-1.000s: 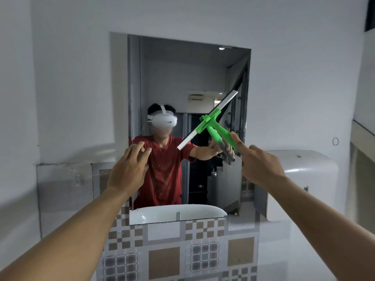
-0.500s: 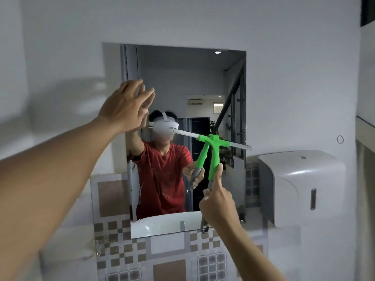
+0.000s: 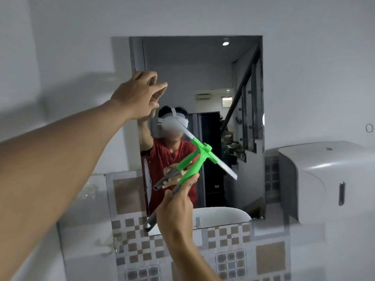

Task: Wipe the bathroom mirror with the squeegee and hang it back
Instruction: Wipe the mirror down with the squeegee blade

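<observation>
A rectangular mirror (image 3: 203,74) hangs on the white wall and reflects a person in a red shirt. My right hand (image 3: 175,211) grips the grey handle of a green squeegee (image 3: 197,165). Its white blade slants from upper left down to lower right against the mirror's lower middle. The handle's grey end pokes out below my fist at the left. My left hand (image 3: 138,96) is raised by the mirror's upper left edge, fingers loosely bent and holding nothing; whether it touches the glass I cannot tell.
A white wall dispenser (image 3: 328,183) sticks out just right of the mirror. Patterned brown and grey tiles (image 3: 229,252) cover the wall below it. A small ring hook (image 3: 369,128) sits on the wall at far right.
The squeegee blade has turned from nearly level to slanting down to the right and has dropped lower on the glass. My left hand stays raised near the mirror's upper left.
</observation>
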`<action>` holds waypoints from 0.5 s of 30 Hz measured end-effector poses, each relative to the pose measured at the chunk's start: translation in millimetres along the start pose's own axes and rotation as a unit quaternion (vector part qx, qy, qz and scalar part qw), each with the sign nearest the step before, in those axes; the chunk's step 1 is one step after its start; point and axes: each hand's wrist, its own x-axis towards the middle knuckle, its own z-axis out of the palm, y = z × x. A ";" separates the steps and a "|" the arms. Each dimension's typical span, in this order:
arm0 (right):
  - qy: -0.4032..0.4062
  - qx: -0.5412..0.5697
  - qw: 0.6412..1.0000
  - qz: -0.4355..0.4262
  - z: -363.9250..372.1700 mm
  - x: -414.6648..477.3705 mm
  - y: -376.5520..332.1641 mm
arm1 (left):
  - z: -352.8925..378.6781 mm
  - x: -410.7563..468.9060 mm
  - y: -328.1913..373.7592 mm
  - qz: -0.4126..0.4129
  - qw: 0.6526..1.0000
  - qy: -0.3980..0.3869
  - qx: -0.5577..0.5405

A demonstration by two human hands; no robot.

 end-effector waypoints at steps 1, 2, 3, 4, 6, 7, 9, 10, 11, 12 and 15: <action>-0.008 -0.011 1.000 -0.014 6.6 0.3 -2.8 | -0.9 0.5 -0.3 0.002 1.000 -0.003 0.001; -0.016 -0.031 0.999 -0.028 10.4 2.0 -5.2 | -1.7 0.9 -0.6 0.004 1.000 -0.005 0.001; -0.025 -0.064 0.997 -0.042 12.0 4.3 -6.9 | -2.5 1.2 -0.9 0.004 1.000 -0.007 -0.002; -0.034 -0.105 0.992 -0.060 10.8 6.1 -8.0 | -3.0 1.4 -1.0 0.002 1.000 -0.009 -0.006; -0.048 -0.189 0.976 -0.097 2.9 9.7 -5.6 | -2.8 1.0 -1.2 -0.003 1.000 -0.009 -0.009; -0.056 -0.227 0.966 -0.113 -3.8 11.6 -2.9 | -2.3 0.7 -0.7 -0.005 1.000 -0.007 -0.011; -0.072 -0.301 0.942 -0.132 -21.9 13.4 1.4 | -0.6 0.7 -0.2 -0.007 1.000 -0.006 -0.017; -0.079 -0.340 0.927 -0.137 -32.9 14.2 3.2 | 0.1 0.7 -0.1 -0.009 1.000 -0.007 -0.017; -0.087 -0.382 0.909 -0.144 -43.5 15.1 5.5 | 0.2 0.7 -0.2 -0.011 1.000 -0.007 -0.017; -0.095 -0.423 0.887 -0.157 -53.9 15.3 6.8 | 0.0 0.7 -0.3 -0.012 1.000 -0.007 -0.016; -0.128 -0.505 0.829 -0.201 -77.6 15.7 13.4 | 0.4 0.1 0.6 -0.014 1.000 -0.005 -0.010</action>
